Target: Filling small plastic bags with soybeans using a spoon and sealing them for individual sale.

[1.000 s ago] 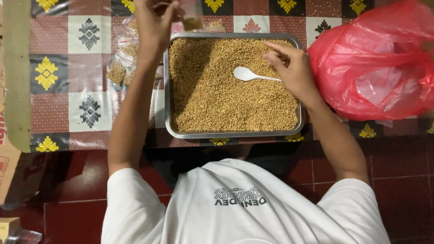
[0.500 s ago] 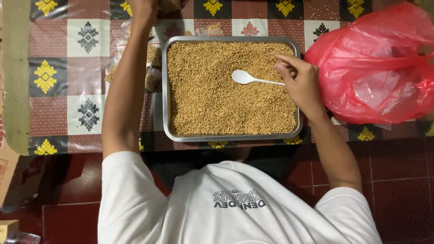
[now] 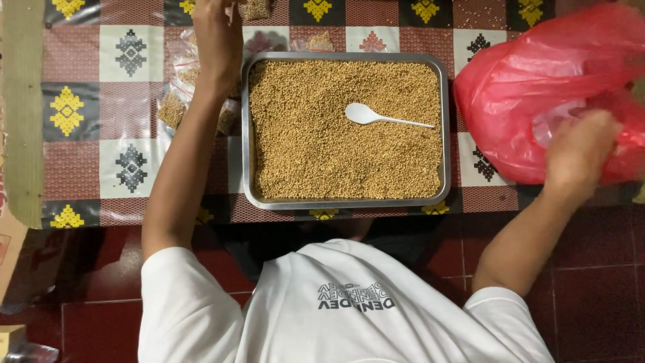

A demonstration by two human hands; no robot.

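red bag: red plastic bag [image 3: 537, 87] on the counter, under and just beyond the right hand [image 3: 578, 151], touching it
bag axis: slumped on its side, long axis slanting from the tray's far corner towards the right hand; can't tell which way the mouth points
right hand: blurred, fingers curled against the bag; can't tell if it grips the film or only presses on it
left hand: left hand [image 3: 218, 33] is partly cut off by the frame edge, next to a small clear packet of grain [image 3: 255, 8]; can't tell if it is held
doing it well (judgement): take the bag by loose film, keep the wrist clear of the tray rim
tray: metal tray [image 3: 245, 134] of grain between the hands
spoon: white spoon [image 3: 376, 116] on the grain, bowl towards the left hand, handle towards the right hand
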